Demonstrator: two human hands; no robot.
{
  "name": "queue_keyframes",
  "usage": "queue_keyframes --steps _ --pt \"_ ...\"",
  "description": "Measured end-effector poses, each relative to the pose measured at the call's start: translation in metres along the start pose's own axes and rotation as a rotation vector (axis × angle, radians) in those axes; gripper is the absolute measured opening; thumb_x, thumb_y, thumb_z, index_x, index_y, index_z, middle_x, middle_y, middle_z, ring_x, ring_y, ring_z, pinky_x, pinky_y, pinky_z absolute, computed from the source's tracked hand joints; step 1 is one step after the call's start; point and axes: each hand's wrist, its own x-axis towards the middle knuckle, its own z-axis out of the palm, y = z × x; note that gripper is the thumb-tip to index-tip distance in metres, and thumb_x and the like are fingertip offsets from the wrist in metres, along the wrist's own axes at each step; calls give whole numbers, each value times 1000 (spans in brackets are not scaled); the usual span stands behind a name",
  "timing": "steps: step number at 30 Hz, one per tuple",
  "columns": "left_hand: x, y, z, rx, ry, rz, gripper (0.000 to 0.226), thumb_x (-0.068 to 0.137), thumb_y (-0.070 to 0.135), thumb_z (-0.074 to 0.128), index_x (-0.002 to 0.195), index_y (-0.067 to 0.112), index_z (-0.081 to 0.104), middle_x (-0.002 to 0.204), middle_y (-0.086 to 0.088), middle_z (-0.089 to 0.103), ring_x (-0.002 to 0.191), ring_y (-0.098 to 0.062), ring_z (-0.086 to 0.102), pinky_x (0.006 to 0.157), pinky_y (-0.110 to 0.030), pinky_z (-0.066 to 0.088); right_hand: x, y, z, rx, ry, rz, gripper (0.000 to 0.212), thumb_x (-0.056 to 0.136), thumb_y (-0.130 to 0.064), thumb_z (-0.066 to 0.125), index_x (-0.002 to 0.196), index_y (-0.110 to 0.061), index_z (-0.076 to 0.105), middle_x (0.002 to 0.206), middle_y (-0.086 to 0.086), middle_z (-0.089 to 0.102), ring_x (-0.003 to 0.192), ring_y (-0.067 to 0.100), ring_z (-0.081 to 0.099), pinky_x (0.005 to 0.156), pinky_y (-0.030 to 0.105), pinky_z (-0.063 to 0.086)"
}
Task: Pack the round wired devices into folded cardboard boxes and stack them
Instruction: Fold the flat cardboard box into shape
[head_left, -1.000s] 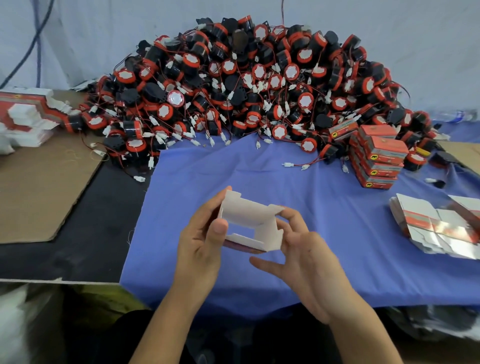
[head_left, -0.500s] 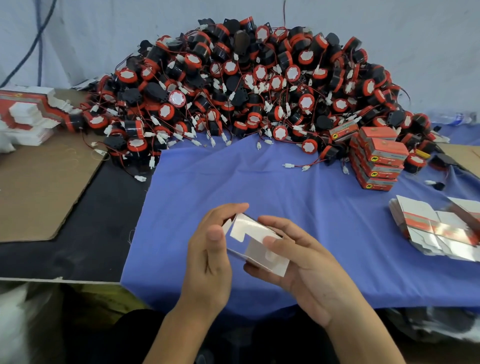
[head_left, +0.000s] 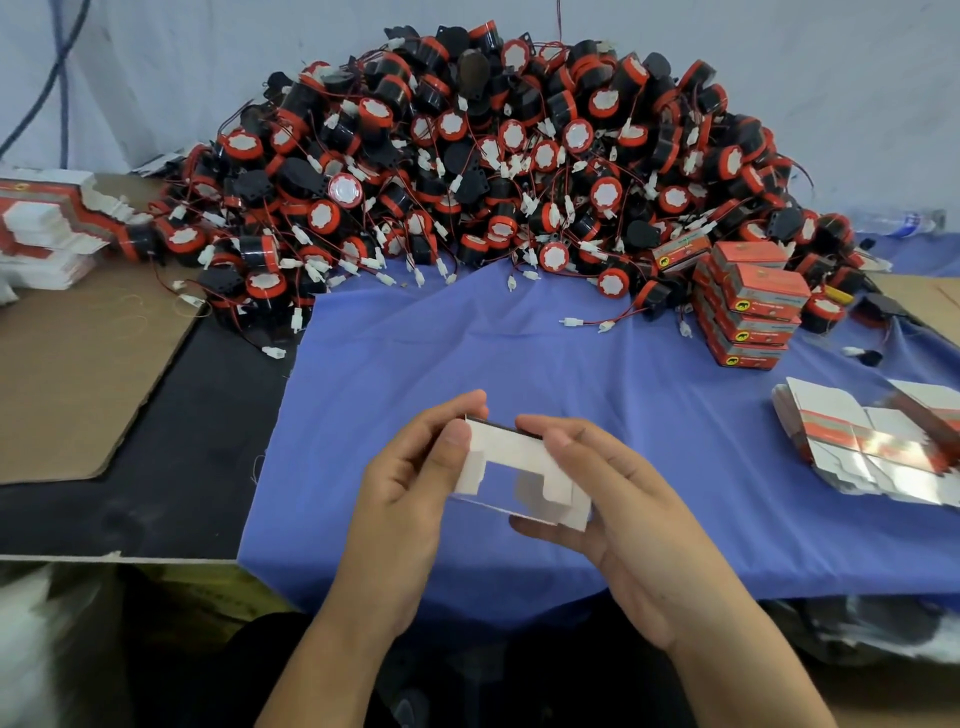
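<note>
Both hands hold one small cardboard box (head_left: 511, 448), half folded, its white inner side and flaps facing up. The left hand (head_left: 410, 488) pinches the left end of it, thumb on top and fingers curled behind. The right hand (head_left: 639, 519) grips the right end, with fingers over the far edge and the palm under the loose flap. The box is in the air, just above the near part of the blue cloth (head_left: 467, 353). Beyond the held box, well apart from it, lies a big heap of round wired devices (head_left: 493, 156) - black bodies, red rims, thin red wires with white plugs. Far to the right of the grip a stack of closed red boxes (head_left: 753, 306) stands at the edge of the heap. Nearer on that side lies a bundle of flat box blanks (head_left: 872, 447). Far to the left there are more flat blanks (head_left: 41, 228) and a brown cardboard sheet (head_left: 78, 364).
</note>
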Motion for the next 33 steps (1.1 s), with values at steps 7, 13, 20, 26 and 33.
queue_keyframes --steps 7,13,20,26,33 --pt "6 4 -11 16 -67 -113 40 90 58 61 115 29 72 115 -2 73 113 -25 66 99 -53 53 -1 4 -1 29 -37 33 22 99 -22 59 111 -18 77 117 0 70 111 27 63 80 38 61" --pt "-3 0 3 45 -66 -86 22 95 44 58 108 34 73 107 4 75 100 -13 69 83 -17 52 -4 5 4 -160 44 34 14 87 -13 65 87 -19 78 119 10 67 96 26 66 83 43 63" --pt "-6 0 8 5 -56 -78 20 96 33 60 111 28 72 103 -1 75 95 -12 70 81 -18 54 -10 4 8 -436 28 -72 26 68 -36 87 90 -34 74 123 -13 60 113 6 62 94 24 54" --pt "-9 -8 11 216 -21 -1 20 105 26 53 114 33 70 114 10 72 106 -10 68 86 -17 51 -7 9 1 -559 -27 -159 30 82 -27 82 104 -43 71 125 -22 57 121 -9 52 87 7 45" --pt "-6 -10 -3 421 -2 57 17 102 30 57 111 37 70 113 22 69 113 -4 64 92 -17 49 -4 14 -27 11 -164 -43 61 79 -32 77 138 -36 62 146 -14 58 137 17 53 100 46 57"
